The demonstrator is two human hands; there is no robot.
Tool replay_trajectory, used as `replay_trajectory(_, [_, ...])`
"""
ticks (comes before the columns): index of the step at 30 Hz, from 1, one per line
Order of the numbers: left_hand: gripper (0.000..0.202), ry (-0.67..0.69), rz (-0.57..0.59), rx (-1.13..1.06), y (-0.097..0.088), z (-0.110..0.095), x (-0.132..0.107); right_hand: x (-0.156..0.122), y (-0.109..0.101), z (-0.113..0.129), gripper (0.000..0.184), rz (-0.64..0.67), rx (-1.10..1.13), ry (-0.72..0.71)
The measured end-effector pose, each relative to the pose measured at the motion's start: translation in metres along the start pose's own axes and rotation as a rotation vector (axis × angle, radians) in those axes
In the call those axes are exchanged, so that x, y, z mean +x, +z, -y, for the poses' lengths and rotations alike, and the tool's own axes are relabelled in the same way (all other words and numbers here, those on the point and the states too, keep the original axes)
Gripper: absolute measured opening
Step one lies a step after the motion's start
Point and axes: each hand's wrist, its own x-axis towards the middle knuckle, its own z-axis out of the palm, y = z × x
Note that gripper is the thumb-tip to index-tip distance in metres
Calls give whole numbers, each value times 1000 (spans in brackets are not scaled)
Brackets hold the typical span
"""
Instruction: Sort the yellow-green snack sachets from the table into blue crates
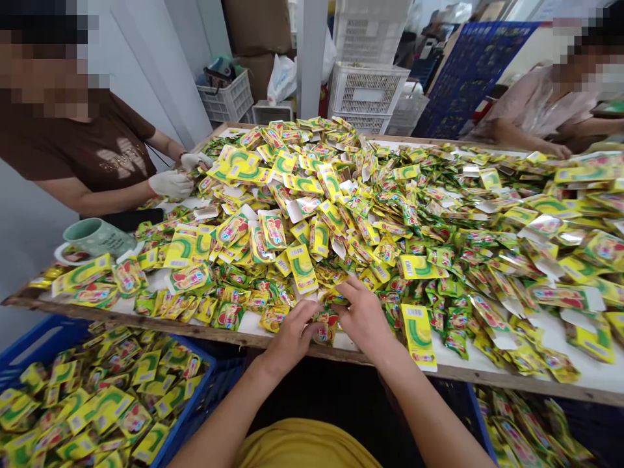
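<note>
My left hand (pixel 291 337) and my right hand (pixel 361 316) meet at the table's near edge. Both are curled around a small bunch of green and red sachets (pixel 325 323) held between them. A big heap of yellow-green packets (pixel 341 208) covers the white table top (pixel 550 338) in front of my hands. A yellow card with a barcode (pixel 418 331) lies just to the right of my right hand. Another barcode card (pixel 301 268) lies just beyond my left hand.
A blue crate (pixel 104 396) full of packets sits below the table at left; another crate (pixel 531 429) is at lower right. A person in white gloves (pixel 171 183) works at the left side, beside a green mug (pixel 95 237). Another person (pixel 541 110) sits far right. White baskets (pixel 368 88) stand behind.
</note>
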Motion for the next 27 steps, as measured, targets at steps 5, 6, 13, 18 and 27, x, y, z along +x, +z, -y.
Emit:
replay_trajectory(5, [16,18,-12,-28,0,-5,-4,3,-6,19,16,182,-234,5])
replay_trajectory(6, [17,26,-17,-35,0,-5,-5,2,-4,22,16,170,-256,15])
replay_trajectory(13, [27,76,-3,-49,1,-3,-11,-5,-13,17,23,283,-132,-24])
replay_trajectory(18, [24,77,-30,-35,1,-6,-9,-5,-23,11,29,336,-57,-103])
replay_trajectory(27, [51,-300,-195,-365,9,2,-17,-22,-9,-6,15,-3,436,74])
